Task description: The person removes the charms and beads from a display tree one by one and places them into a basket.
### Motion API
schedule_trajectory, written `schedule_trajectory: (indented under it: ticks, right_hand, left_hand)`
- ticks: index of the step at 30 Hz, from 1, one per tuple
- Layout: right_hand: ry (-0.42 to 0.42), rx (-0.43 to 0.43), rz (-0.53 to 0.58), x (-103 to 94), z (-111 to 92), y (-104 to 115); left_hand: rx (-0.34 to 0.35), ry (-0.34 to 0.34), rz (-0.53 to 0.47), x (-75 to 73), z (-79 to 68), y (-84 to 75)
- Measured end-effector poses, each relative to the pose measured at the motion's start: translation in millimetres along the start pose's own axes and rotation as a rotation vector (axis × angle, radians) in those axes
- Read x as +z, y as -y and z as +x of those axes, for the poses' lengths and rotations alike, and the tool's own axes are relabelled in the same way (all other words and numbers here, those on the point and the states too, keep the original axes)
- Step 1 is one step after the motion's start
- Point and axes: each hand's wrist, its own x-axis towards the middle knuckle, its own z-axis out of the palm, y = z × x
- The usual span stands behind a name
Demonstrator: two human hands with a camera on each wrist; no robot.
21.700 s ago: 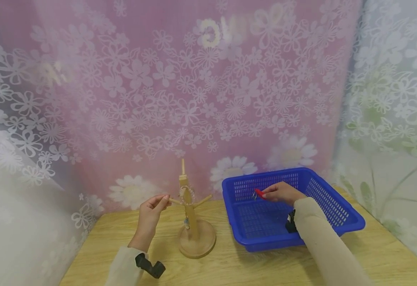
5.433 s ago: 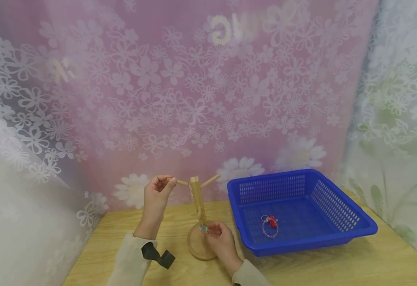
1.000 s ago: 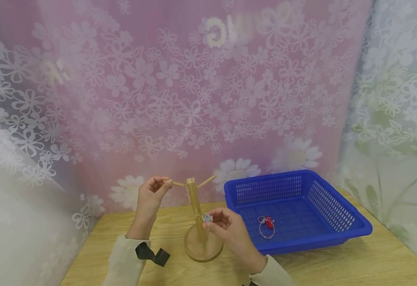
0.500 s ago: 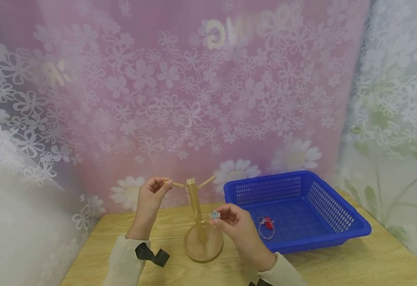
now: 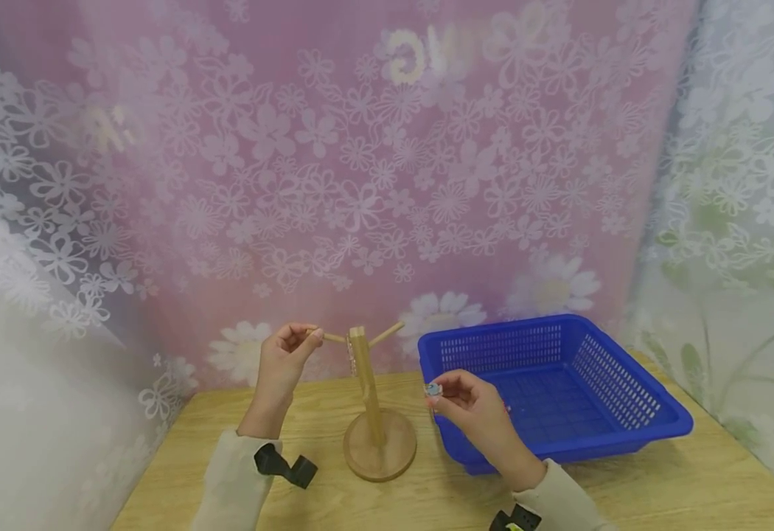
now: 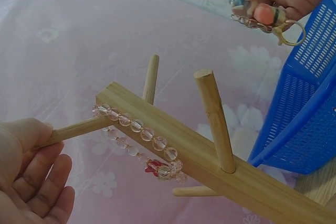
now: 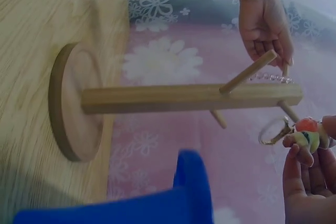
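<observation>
Stretching across the bottom of the head view, a yellowish wood-grain table [image 5: 334, 505] meets a pink backdrop [image 5: 360, 184] printed with white flowers; a paler sheet [image 5: 732, 258] with green plant shapes covers the right side, and a whitish one [image 5: 22, 369] the left. On the table a wooden stand [image 5: 371, 402] rises from a round base [image 5: 396, 450], and a blue slatted basket [image 5: 579, 445] sits to its right. A bracelet [image 6: 137, 126] of clear pinkish beads, with a small red piece, hangs around one of the stand's pegs, right against the post. The left hand [image 5: 281, 365] pinches that peg's outer end between thumb and forefinger, so those two are closed together, while its other fingers curl loosely below. The right hand [image 5: 476, 413] is well apart from it, at the basket's left side; whether it is over the rim or in front of it, I cannot tell. Its thumb and fingers close on a small charm [image 6: 260, 13] with bluish and orange-red parts, and a gold-coloured ring [image 6: 294, 34] sticks out free of the grip.
</observation>
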Motion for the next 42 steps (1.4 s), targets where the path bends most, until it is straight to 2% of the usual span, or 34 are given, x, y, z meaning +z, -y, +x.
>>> schedule_trajectory:
  ticks: [9, 21, 29, 35, 42]
  right_hand:
    - [-0.012, 0.015, -0.107, -24.8, 0, -5]
    - [-0.03, 0.147, -0.217, -60.2, 5, -4]
    - [-0.025, 0.188, -0.201, -85.6, 16, -5]
    - [0.019, 0.214, -0.139, -106.2, 25, -9]
    - [0.051, 0.22, -0.143, -124.7, 31, -9]
  left_hand:
    - [-0.004, 0.009, -0.001, 0.2, 0.7, 0.7]
    - [-0.017, 0.003, 0.003, 0.1, 0.4, -1.5]
    - [-0.018, 0.0, 0.005, -0.9, 0.9, -0.4]
    - [-0.026, -0.016, -0.004, -0.7, 0.8, -1.3]
    - [-0.025, -0.008, -0.019, 0.5, 0.2, -2.8]
